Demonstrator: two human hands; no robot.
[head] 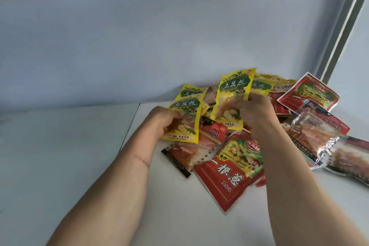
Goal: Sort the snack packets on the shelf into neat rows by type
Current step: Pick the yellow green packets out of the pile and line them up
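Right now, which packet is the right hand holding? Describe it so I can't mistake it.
On the white shelf, find the pile of packets by the back wall. The right hand grips a yellow packet at the pile's top centre. It stands upright alone, unlike the two stacked yellow packets in the left hand.

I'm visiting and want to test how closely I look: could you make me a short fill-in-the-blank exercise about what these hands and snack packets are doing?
1. The left hand grips yellow packets, and there are ____ of them in it.
2. The right hand holds a single packet whose main colour is ____.
3. The big packet lying nearest the camera is mostly ____.
4. The unsorted pile lies on a ____ shelf.

Missing words: two; yellow; red; white
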